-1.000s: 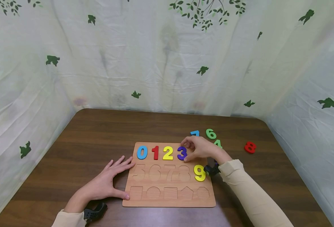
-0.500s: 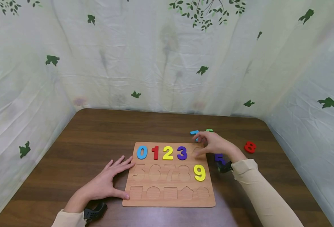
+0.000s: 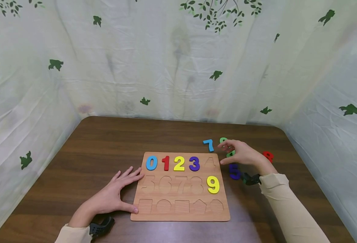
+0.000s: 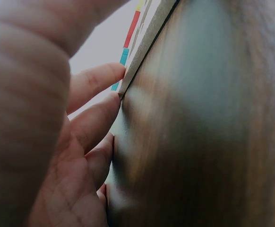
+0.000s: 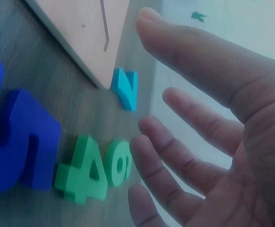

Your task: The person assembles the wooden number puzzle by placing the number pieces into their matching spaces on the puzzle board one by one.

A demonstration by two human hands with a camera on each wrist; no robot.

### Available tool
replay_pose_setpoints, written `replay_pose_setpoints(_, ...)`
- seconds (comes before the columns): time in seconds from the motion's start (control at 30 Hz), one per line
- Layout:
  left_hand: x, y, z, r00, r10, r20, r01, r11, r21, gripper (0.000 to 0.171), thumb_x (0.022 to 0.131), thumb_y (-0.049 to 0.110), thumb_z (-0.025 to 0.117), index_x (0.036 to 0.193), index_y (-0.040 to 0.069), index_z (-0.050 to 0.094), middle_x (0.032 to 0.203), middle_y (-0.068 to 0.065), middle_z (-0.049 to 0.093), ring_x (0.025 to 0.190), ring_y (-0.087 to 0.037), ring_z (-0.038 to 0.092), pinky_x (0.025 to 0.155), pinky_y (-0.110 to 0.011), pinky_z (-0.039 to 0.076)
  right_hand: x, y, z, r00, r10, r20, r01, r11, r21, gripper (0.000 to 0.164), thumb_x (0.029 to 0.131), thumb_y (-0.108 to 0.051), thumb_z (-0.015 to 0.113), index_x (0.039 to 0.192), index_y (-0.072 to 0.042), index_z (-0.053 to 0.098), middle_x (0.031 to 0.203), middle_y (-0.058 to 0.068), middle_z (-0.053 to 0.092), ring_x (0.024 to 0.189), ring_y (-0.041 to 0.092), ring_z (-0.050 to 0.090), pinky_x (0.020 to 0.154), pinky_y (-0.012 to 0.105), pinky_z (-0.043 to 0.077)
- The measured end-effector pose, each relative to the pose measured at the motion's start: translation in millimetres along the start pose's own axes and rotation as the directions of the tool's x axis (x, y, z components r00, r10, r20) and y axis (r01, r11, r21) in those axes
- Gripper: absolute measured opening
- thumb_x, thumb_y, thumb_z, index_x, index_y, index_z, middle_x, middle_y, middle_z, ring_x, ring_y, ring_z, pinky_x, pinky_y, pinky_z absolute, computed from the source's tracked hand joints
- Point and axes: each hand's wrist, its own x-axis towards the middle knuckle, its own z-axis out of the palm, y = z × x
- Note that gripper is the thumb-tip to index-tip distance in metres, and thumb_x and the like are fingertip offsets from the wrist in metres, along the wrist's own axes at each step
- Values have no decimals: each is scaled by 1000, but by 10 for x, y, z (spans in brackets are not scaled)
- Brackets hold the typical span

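A wooden number puzzle board lies on the table. The blue 0, red 1, yellow 2 and purple 3 stand in its top row. On its right side is the yellow 9. My left hand rests against the board's left edge, fingers spread. Above the green 4, right of the board, hovers my right hand; nothing is between its thumb and fingers. In the head view that hand partly covers the 4 and the green 6.
Beyond the board's far right corner lies the blue 7. A purple 5 is on the table below the right hand. Farther right is the red 8, partly hidden by that hand. A pale curtain hangs behind the table.
My right hand has let go of the purple 3 in the top row and moved right, off the board, to above the green 4. My left hand has stayed in place.
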Motion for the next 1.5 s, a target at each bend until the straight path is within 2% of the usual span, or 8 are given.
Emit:
replay_pose_setpoints(0.43,-6,-8,5,1000,-4,4,4,1000,-6,106,72,61,94,162,27,50,175,-5,38,164,-52,17,126,-77,4,-97,194,-174,999,5,-46,-3,999,40,63,90,-22,89,142,1,62,135,26,67,124,45,68,110,61,54)
replay_pose_setpoints(0.77,-9,-25,7,1000,-8,9,8,1000,-12,106,72,60,94,162,26,50,176,-6,37,164,-52,16,126,-77,3,-106,372,-188,998,42,-48,-39,998,56,65,90,-24,90,142,3,61,135,25,66,120,38,65,108,58,55)
replay_pose_setpoints(0.93,-11,-25,9,1000,-5,7,5,1000,-15,106,72,60,95,162,26,50,175,-7,37,164,-52,17,126,-77,4,-104,465,-158,997,69,-46,-66,995,71,66,90,-25,89,142,3,61,132,24,66,116,35,64,103,51,57)
replay_pose_setpoints(1.07,-7,-25,11,1000,-1,5,1,1000,-5,106,72,61,94,162,26,51,175,-7,38,164,-53,17,125,-78,5,-109,545,-127,997,66,-48,-62,995,80,65,90,-25,89,142,3,61,126,22,65,111,32,64,96,42,57)
replay_pose_setpoints(1.23,-5,-25,12,1000,0,4,0,1000,2,106,72,62,94,162,26,51,175,-6,38,164,-52,18,125,-79,5,-105,632,-81,996,64,-61,-57,992,116,65,91,-24,88,143,4,61,125,22,66,110,30,64,94,33,56)
replay_pose_setpoints(1.5,-3,-13,2,1000,4,0,-4,1000,1,106,71,62,94,161,26,51,175,-6,37,164,-53,18,126,-79,4,-99,705,-38,991,90,-98,-78,990,117,64,90,-28,89,142,0,64,122,17,66,107,26,61,91,30,53)
